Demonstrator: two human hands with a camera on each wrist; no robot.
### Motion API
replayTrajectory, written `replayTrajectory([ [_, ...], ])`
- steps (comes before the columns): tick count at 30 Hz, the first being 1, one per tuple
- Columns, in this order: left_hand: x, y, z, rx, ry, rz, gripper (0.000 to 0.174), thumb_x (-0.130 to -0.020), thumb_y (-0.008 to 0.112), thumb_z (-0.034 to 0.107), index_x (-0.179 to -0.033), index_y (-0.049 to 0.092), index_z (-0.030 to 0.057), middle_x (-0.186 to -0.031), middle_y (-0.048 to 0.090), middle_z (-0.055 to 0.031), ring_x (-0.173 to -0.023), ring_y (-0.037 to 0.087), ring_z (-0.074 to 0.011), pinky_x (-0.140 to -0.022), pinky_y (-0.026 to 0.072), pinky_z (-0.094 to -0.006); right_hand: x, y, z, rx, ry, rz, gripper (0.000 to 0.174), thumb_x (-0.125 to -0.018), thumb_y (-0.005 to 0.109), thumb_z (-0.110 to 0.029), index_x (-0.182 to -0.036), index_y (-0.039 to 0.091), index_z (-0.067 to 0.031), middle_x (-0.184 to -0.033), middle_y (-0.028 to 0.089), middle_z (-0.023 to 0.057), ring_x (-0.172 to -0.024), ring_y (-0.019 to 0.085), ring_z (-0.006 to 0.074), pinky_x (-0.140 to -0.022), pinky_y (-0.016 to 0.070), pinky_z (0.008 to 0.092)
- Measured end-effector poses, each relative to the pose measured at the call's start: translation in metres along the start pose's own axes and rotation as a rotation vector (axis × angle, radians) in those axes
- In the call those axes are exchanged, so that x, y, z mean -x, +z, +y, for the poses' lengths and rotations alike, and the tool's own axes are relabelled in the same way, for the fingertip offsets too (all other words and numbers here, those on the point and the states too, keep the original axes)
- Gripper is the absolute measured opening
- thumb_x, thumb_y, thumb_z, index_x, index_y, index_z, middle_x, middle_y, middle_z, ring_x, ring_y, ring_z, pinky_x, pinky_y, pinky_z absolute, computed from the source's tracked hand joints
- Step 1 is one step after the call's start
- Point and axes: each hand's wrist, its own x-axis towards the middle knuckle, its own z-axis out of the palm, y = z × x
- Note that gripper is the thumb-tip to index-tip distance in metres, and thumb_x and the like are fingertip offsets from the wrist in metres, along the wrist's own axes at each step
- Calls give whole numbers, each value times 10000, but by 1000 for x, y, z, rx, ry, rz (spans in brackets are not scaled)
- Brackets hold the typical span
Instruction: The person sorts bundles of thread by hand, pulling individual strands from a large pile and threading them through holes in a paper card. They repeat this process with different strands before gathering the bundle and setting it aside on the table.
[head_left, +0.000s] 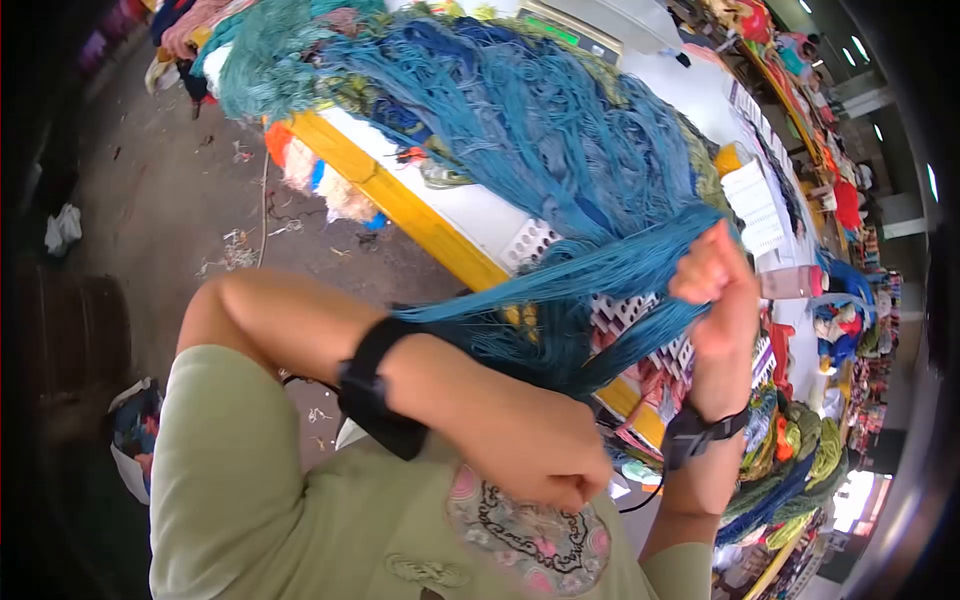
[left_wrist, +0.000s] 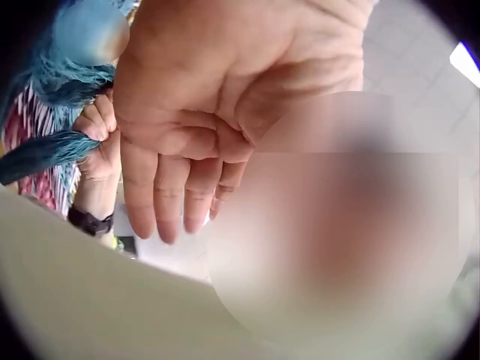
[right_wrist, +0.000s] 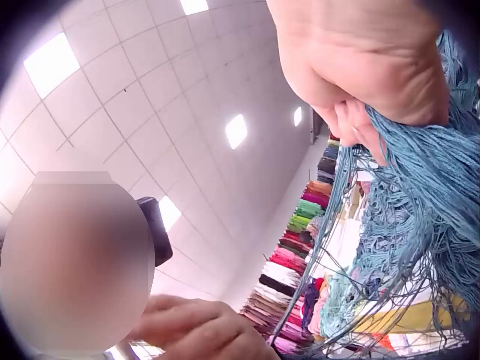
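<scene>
My right hand (head_left: 715, 290) grips a thick hank of teal-blue yarn (head_left: 620, 265), its fingers curled round the strands. In the right wrist view the yarn (right_wrist: 442, 172) spills out of the fist and hangs in loose strands. Bare of any yarn, my left hand (head_left: 545, 450) is held before the chest. Its palm and loosely extended fingers (left_wrist: 171, 199) show in the left wrist view. Between the two arms, part of the hank stretches leftward and passes behind the left forearm. A large heap of blue yarn (head_left: 520, 120) lies on the table beyond.
The table has a yellow edge (head_left: 390, 205). On it are a scale with a green display (head_left: 550, 30), paper sheets (head_left: 752, 205) and a pinkish bottle (head_left: 792, 282). More coloured yarn (head_left: 800, 450) lies at the right. Thread scraps litter the floor (head_left: 190, 190).
</scene>
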Motion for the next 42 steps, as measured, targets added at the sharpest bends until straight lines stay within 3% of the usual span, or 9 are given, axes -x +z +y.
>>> replayTrajectory([
  [6, -29, 5, -38, -280, -293, -188, 263, -875, 573, 259, -785, 646, 23, -724, 651, -174, -754, 633, -361, -657, 478, -456, -25, 42, -39, -136, 29, -255, 218, -1017, 458, -194, -1004, 574, -11, -581, 322, -60, -483, 279, 43, -468, 281, 206],
  [8, -37, 16, -61, -128, -277, -348, 363, -885, 581, 324, -729, 647, 3, -627, 617, -122, -603, 602, -274, -582, 465, -398, -22, 70, -44, -80, 45, -374, 239, -1021, 443, -177, -1081, 567, 19, -588, 328, -51, -496, 292, 49, -494, 299, 203],
  [14, -47, 18, -75, 178, -519, -467, 389, -884, 616, 391, -850, 664, 6, -757, 673, -108, -705, 631, -217, -637, 467, -373, -10, 147, -52, 25, -25, -584, 309, -1036, 384, -210, -1174, 541, 18, -584, 357, -46, -500, 321, 54, -509, 341, 203],
  [19, -38, 11, -74, 102, -436, -401, 440, -898, 585, 436, -830, 653, 6, -752, 661, -111, -693, 623, -224, -625, 472, -370, -15, 135, -87, 127, -134, -653, 371, -1052, 346, -198, -1224, 490, 98, -618, 336, -13, -522, 312, 73, -551, 348, 221],
  [24, -19, 3, -54, -126, -424, -329, 550, -915, 495, 526, -794, 673, 19, -816, 679, -171, -758, 634, -363, -689, 477, -446, -29, 63, -123, -96, -257, -444, 267, -1013, 449, -147, -1175, 529, 50, -587, 322, -46, -515, 293, 50, -528, 310, 202],
  [35, 32, -18, -16, -643, -397, -222, 324, -899, 573, 334, -947, 596, 14, -871, 644, -170, -841, 631, -371, -710, 502, -480, 3, -118, -220, -369, -456, 9, 216, -976, 505, -114, -1081, 594, 53, -552, 288, -61, -472, 301, 65, -444, 266, 197],
  [39, 75, -15, -29, -660, -549, -301, 319, -893, 581, 329, -926, 594, 12, -862, 641, -170, -860, 627, -375, -729, 507, -474, 33, -201, -280, -331, -449, -163, 254, -1011, 421, -141, -1077, 603, 24, -560, 318, -59, -480, 283, 56, -447, 233, 208],
  [40, 93, -12, -40, -681, -555, -263, 314, -887, 593, 334, -921, 601, 21, -860, 642, -167, -856, 625, -372, -715, 499, -467, 40, -229, -302, -122, -683, 100, 249, -1006, 422, -134, -1128, 583, 12, -602, 344, -62, -510, 301, 52, -453, 234, 206],
  [42, 128, -14, -54, -606, -679, -188, 283, -885, 596, 312, -915, 608, 31, -855, 642, -164, -856, 624, -369, -705, 493, -462, 52, -281, -330, 33, -672, 115, 243, -994, 421, -99, -1158, 566, 6, -631, 363, -62, -534, 333, 50, -460, 249, 202],
])
